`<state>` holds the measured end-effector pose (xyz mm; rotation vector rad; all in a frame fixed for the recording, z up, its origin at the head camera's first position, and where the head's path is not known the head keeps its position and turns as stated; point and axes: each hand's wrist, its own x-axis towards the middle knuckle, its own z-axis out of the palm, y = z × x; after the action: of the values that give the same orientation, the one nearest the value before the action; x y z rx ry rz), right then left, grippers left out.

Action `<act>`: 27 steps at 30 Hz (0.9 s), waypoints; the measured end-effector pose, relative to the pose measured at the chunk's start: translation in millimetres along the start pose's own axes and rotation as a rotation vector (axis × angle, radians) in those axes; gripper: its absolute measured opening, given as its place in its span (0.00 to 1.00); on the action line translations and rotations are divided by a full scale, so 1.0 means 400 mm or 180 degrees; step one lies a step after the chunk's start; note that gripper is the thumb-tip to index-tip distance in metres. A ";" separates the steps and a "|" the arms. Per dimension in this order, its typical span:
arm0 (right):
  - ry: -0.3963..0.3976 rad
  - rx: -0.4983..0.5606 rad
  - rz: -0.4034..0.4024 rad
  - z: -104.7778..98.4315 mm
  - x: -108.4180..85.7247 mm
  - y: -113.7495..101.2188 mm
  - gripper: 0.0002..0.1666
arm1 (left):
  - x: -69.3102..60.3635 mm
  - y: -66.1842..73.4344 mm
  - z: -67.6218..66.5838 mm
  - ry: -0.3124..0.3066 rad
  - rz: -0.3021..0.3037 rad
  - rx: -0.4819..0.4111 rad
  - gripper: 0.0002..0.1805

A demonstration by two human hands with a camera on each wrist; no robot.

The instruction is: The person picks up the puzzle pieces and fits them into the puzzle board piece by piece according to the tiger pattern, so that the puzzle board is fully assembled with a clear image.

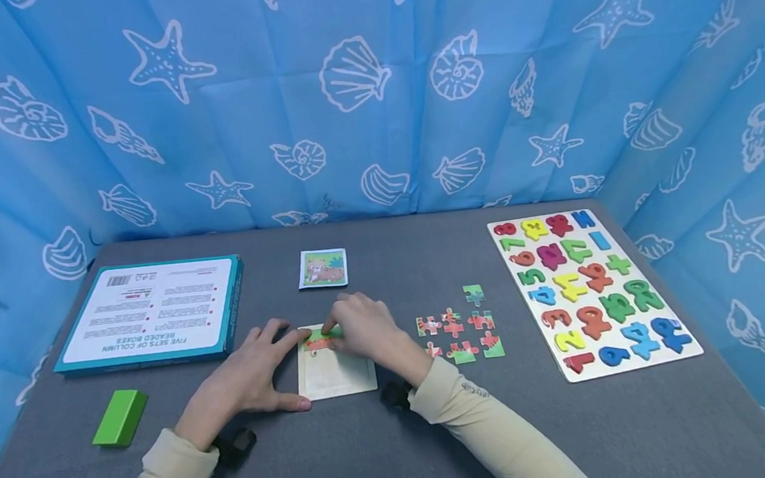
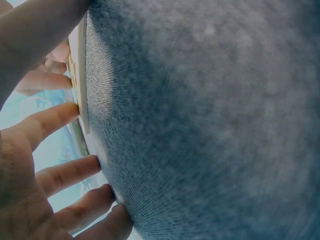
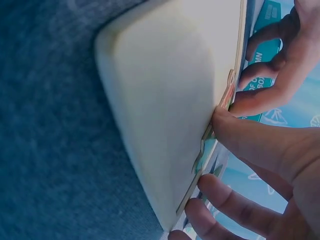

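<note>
**Laid pieces [image 1: 316,339] pressed along the far edge of a small tray [image 1: 337,383]**

The left grip [image 1: 244,378] is released, fingers spread: index fingertip against the tray's left edge, thumb by the near left corner, other fingertips down on the counter [image 1: 347,462]. The right grip [image 1: 371,331] is not clenched either; its thumb rests on the laid pieces and the next fingertips stand at the far rim, so it seems to press rather than pinch. The tray lies between the two, touched by both, its bare base on the near side.

The step in hand looks like bedding pieces into the far row, probably early on, since seven loose pieces [image 1: 463,352] lie right of the right grip. A picture card [image 1: 324,269] sits beyond that grip, likely as a guide. The next move seems to call for getting the laid pieces flat, then reaching right for a matching loose piece while the left grip keeps the tray from sliding.
</note>
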<state>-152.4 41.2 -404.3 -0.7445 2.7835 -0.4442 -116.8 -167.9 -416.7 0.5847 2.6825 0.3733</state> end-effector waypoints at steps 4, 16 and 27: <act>-0.0002 0.0017 0.0019 -0.001 0.002 0.000 0.09 | 0.000 -0.001 0.001 0.0008 -0.0003 0.0000 0.59; 0.0034 -0.0028 0.0047 0.005 0.002 0.004 0.10 | -0.002 0.003 0.001 0.0051 -0.0009 0.0016 0.58; 0.0055 -0.0027 -0.0014 -0.010 -0.003 0.013 0.16 | -0.001 -0.001 0.006 0.0052 -0.0003 0.0032 0.57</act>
<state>-154.8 47.2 -402.1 -0.7522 2.8020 -0.4422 -115.6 -167.9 -419.0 0.5856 2.7016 0.3661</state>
